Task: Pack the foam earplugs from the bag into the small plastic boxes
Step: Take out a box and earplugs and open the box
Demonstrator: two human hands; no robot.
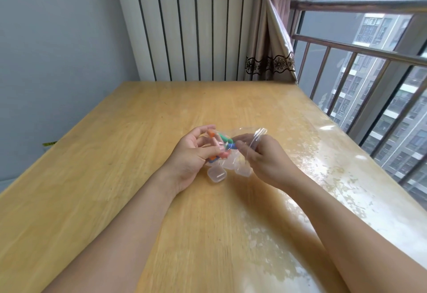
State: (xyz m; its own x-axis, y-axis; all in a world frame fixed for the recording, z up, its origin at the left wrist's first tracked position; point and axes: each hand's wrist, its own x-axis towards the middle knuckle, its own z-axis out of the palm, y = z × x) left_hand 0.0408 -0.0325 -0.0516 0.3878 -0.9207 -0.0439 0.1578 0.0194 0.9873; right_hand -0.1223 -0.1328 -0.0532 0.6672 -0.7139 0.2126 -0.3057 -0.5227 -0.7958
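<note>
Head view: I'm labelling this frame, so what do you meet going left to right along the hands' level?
Left hand → coloured foam earplugs → clear bag → right hand. The small plastic box sits below, between the hands.

Wooden table [115,142], barred window [369,66], curtain [270,38]

Both forearms forward, left grip [193,151] half-curled, right grip [261,154] pinched closed.

Between my hands [189,154] the clear bag [245,151] shows orange, green, blue and pink earplugs [223,141]. Just below them sits a clear box [216,175] on the pale yellow-wood table [115,154].
</note>
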